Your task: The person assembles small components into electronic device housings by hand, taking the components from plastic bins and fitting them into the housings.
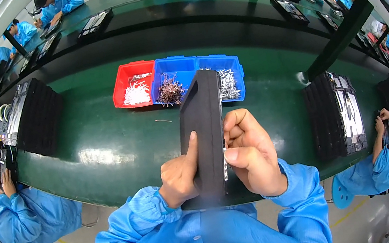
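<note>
Upright on its edge in front of me stands a flat black plastic tray (201,125), its dark back turned to the left. My left hand (178,176) grips its lower part, with the index finger stretched along the back. On the other side my right hand (252,155) has thumb and fingers pinched together close against the tray's edge. What sits between those fingertips, if anything, is too small to make out. Whatever the tray carries on its right-hand side is hidden from this view.
Beyond the tray are a red bin (117,94) of small white pieces, a blue bin (175,63) of copper-coloured pieces and another blue bin (238,74) of silvery pieces. Stacked black trays flank me left (38,118) and right (326,116). People in blue work around.
</note>
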{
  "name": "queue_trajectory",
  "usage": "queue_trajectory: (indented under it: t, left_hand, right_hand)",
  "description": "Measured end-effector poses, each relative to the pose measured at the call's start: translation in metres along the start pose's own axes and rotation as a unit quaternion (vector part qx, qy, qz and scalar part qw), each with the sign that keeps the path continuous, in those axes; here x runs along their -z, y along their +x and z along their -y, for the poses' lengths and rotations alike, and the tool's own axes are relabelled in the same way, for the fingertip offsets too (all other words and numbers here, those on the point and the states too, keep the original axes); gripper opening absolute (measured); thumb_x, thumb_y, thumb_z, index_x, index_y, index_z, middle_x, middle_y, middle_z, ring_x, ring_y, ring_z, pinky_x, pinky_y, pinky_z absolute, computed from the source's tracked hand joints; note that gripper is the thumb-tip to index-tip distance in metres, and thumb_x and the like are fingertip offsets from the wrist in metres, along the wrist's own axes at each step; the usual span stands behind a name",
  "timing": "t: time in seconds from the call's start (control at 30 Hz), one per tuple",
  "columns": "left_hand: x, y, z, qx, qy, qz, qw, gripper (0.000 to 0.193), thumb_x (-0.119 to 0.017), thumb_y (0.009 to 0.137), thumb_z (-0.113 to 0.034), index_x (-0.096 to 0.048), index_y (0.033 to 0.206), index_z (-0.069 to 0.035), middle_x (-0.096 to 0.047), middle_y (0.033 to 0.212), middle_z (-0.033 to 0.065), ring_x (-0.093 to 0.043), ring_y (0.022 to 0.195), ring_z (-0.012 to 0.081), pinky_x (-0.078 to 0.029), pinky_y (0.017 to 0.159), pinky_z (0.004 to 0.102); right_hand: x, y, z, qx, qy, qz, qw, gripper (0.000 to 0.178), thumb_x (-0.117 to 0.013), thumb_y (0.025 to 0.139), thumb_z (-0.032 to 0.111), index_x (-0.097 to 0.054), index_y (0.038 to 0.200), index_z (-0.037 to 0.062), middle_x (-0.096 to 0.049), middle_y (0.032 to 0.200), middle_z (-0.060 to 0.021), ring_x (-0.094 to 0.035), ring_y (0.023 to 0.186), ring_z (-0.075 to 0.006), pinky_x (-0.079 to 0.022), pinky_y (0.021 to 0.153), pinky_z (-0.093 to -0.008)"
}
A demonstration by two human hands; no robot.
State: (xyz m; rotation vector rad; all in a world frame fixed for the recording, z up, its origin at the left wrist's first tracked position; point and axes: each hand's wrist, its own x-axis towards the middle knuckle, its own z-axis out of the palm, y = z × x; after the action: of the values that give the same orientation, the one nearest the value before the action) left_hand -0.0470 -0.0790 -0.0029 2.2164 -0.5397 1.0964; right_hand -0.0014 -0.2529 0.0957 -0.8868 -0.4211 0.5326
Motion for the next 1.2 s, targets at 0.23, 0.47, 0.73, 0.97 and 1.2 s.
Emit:
queue_trajectory:
  t: [0.23,0.47,0.73,0.97,1.2]
  left_hand:
    - [-0.001,0.000,0.001,-0.008,-0.005,0.000,1.000,0.072,-0.075,0.069,-0.005,-0.058,0.135,0.019,-0.052,0.055,0.0044,-0.054,0.043,0.0137,-0.043,0.043,0.0304]
    - [-0.004,-0.002,0.002,-0.007,0.006,0.002,1.000,0.077,-0.072,0.064,-0.004,-0.057,0.136,0.019,-0.052,0.056,0.0049,-0.054,0.044,0.0145,-0.044,0.045,0.0305]
    - [-0.003,-0.001,0.000,0.007,-0.009,-0.007,1.000,0.075,-0.073,0.067,-0.004,-0.057,0.137,0.018,-0.053,0.056,0.0051,-0.055,0.045,0.0150,-0.044,0.045,0.0314]
    - [0.041,-0.006,0.007,0.146,-0.133,0.023,0.980,0.017,-0.074,0.084,0.001,-0.068,0.100,0.004,-0.069,0.080,0.0065,-0.066,0.064,0.0165,-0.054,0.059,0.0292]
    - [0.069,0.017,0.015,0.513,-0.565,0.116,0.636,0.056,-0.075,0.092,-0.017,-0.054,0.139,0.002,-0.067,0.124,0.0100,-0.061,0.112,0.0155,-0.051,0.095,0.0323]
  right_hand:
    - [0.003,0.001,0.008,-0.009,-0.051,0.006,0.999,0.041,-0.058,0.090,-0.002,-0.044,0.128,0.0016,-0.057,0.099,-0.0062,-0.053,0.088,-0.0107,-0.044,0.077,-0.0272]
    - [-0.005,-0.008,-0.007,0.041,-0.013,-0.011,0.999,0.054,-0.056,0.079,-0.003,-0.039,0.131,0.0029,-0.048,0.102,-0.0070,-0.047,0.093,-0.0154,-0.039,0.085,-0.0321]
    - [-0.006,-0.016,-0.019,0.056,-0.047,-0.013,0.997,0.062,-0.070,0.074,0.016,-0.036,0.124,0.0085,-0.044,0.118,-0.0063,-0.045,0.107,-0.0158,-0.040,0.096,-0.0304]
    - [0.011,-0.011,0.026,0.274,-0.265,0.009,0.924,0.071,-0.076,0.085,0.019,-0.041,0.141,-0.0042,-0.057,0.119,-0.0203,-0.061,0.105,-0.0292,-0.050,0.095,-0.0381]
    - [0.085,-0.024,-0.002,-0.133,-0.260,-0.073,0.954,0.083,-0.071,0.082,0.047,-0.051,0.143,-0.0064,-0.066,0.096,-0.0100,-0.057,0.065,-0.0114,-0.044,0.056,-0.0241]
